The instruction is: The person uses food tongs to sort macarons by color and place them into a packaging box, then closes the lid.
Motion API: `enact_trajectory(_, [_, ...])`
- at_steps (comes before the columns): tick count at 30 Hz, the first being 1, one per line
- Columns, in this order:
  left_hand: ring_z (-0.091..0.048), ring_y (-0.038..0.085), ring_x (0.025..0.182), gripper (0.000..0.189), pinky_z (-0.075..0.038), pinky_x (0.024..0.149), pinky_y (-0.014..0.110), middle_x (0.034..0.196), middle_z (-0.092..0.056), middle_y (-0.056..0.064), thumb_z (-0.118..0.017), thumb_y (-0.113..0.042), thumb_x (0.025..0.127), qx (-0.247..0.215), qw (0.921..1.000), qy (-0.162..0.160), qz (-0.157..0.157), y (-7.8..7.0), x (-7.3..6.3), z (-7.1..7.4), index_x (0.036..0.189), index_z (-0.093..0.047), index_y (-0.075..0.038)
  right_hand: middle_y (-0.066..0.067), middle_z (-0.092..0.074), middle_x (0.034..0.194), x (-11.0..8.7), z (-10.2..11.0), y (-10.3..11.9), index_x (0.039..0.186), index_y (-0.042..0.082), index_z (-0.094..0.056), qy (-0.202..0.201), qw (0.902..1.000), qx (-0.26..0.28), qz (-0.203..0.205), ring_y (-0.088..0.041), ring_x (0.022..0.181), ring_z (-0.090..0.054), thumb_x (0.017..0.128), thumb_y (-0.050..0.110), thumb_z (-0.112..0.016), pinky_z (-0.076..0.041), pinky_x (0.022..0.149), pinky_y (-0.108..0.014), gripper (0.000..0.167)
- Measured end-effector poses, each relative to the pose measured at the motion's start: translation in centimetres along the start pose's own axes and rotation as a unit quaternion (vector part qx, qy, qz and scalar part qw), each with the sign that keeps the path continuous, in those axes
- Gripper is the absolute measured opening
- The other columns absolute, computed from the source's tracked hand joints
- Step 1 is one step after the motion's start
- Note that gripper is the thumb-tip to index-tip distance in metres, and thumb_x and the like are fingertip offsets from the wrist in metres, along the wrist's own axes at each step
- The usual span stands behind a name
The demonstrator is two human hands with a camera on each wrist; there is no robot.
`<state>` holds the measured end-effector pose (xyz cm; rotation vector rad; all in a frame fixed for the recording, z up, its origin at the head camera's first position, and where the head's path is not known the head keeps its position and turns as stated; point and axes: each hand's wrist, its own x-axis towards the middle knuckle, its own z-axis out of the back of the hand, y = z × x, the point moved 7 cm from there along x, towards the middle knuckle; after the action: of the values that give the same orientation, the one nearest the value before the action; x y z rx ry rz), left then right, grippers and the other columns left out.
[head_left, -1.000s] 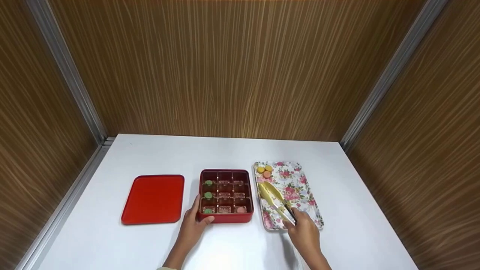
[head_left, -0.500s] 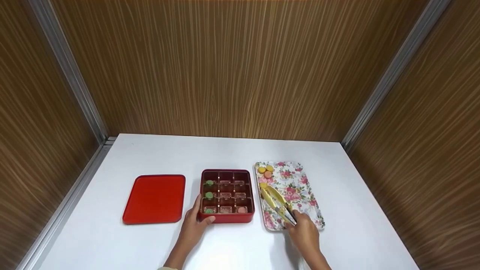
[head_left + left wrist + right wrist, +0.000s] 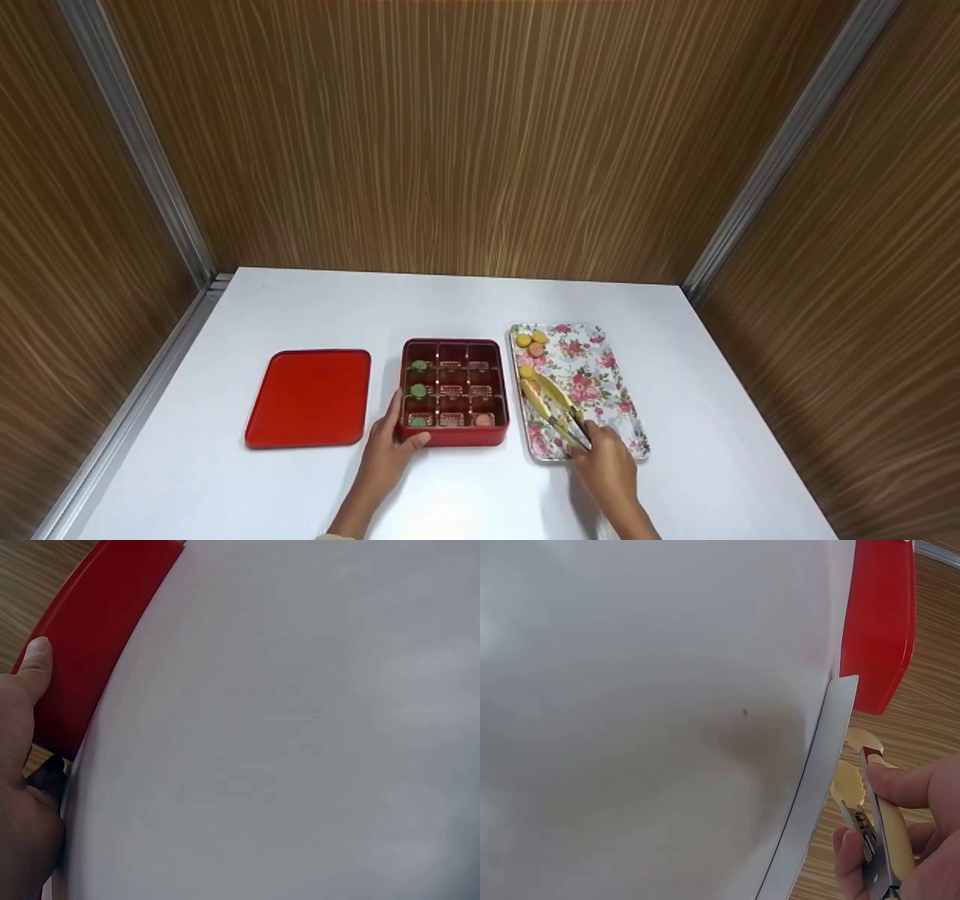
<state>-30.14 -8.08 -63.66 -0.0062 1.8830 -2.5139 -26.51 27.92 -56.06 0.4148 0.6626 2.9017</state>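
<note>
The white table [image 3: 450,300] leaves open room behind the red box [image 3: 461,436]. Right of that box, just apart, lies the floral tray [image 3: 581,360]; left of it, the red lid [image 3: 309,397]. The left hand [image 3: 382,454] holds the box's near-left corner, a good steadying grip. The right hand [image 3: 609,459], right of the box, is clamped on tongs [image 3: 553,391]; whether their tips pinch anything, I cannot tell. A light, even squeeze should spare the yellow macaron [image 3: 526,371] beside them, right of the box; any leftward swing should clear both rims.
</note>
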Motion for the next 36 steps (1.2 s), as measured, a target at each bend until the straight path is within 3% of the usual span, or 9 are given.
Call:
enact_trajectory(10, [-0.029,0.044,0.148,0.099,-0.028,0.118,0.062,0.159,-0.034,0.022,-0.078,-0.042,0.084,-0.01,1.0,0.001,0.001,0.04,-0.07,-0.05,0.163,-0.019,-0.03,-0.022,-0.071,0.103,0.01,-0.41,-0.2,0.125,-0.006,-0.066,0.023,0.9996,-0.006,-0.014,-0.038,0.094,-0.069,0.08,0.013,-0.083,-0.055,0.08,-0.055,0.052])
enact_trajectory(21, [-0.029,0.044,0.148,0.101,-0.029,0.118,0.062,0.159,-0.033,0.021,-0.078,-0.046,0.083,-0.001,1.0,0.006,0.005,0.01,-0.12,-0.01,0.163,-0.018,-0.03,-0.02,-0.07,0.096,-0.45,-0.2,0.09,0.119,-0.004,-0.068,-0.012,0.9996,-0.006,0.026,-0.039,0.086,-0.069,0.078,0.014,-0.083,-0.055,0.073,-0.055,0.048])
enact_trajectory(36, [-0.029,0.045,0.147,0.101,-0.027,0.119,0.061,0.159,-0.032,0.023,-0.078,-0.044,0.083,-0.007,0.9999,0.008,-0.004,-0.15,-0.08,0.12,0.163,-0.018,-0.029,-0.02,-0.07,0.096,-0.31,0.34,0.41,0.119,-0.004,-0.069,-0.01,0.9996,-0.005,0.026,-0.037,0.086,-0.069,0.079,0.011,-0.082,-0.055,0.073,-0.055,0.045])
